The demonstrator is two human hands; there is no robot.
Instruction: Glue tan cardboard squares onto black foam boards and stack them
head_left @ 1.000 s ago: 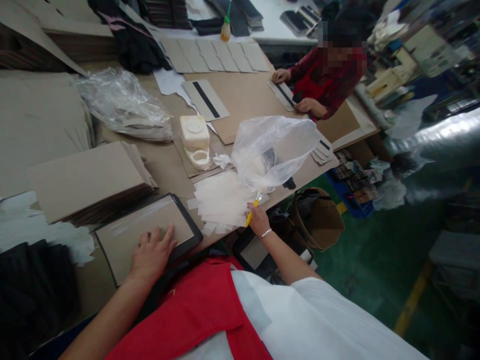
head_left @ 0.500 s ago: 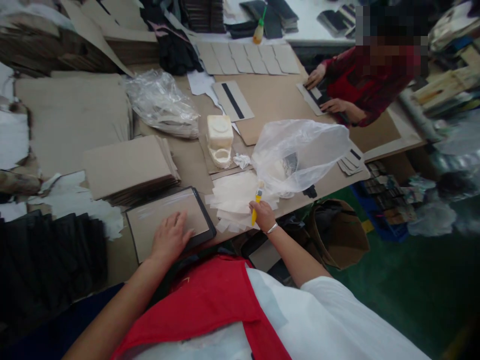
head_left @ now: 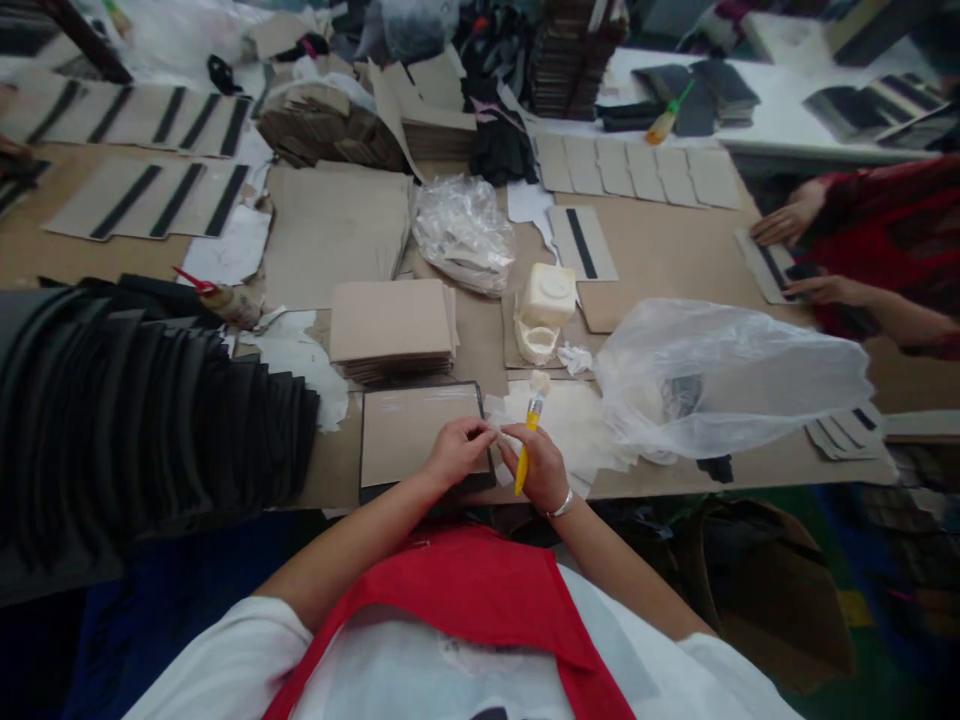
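Observation:
My right hand [head_left: 541, 470] grips a yellow-handled brush [head_left: 532, 415], its pale bristles pointing away from me. The thumb and a finger of my left hand [head_left: 459, 452] are pinched together, meeting the right fingertips over the board's right edge. Whatever lies in that pinch is too small to make out. Beneath my left hand is a grey-brown board [head_left: 405, 425] with a black border. Thin white paper pieces [head_left: 581, 410] are fanned out beside my right hand. Beyond the brush stands a cream plastic container [head_left: 549, 293] with a round opening at its front.
Stacked grey boards [head_left: 390, 320] sit behind the bordered board. A large pile of black sheets [head_left: 172, 430] rises at left. A clear plastic bag [head_left: 735, 370] lies at right. Across the table, a co-worker's hands [head_left: 795, 215] hold a black-striped board.
My left hand has lifted from lying flat on the board and now pinches at its right edge. My right hand, still with the brush, has come to meet it. The view has swung left.

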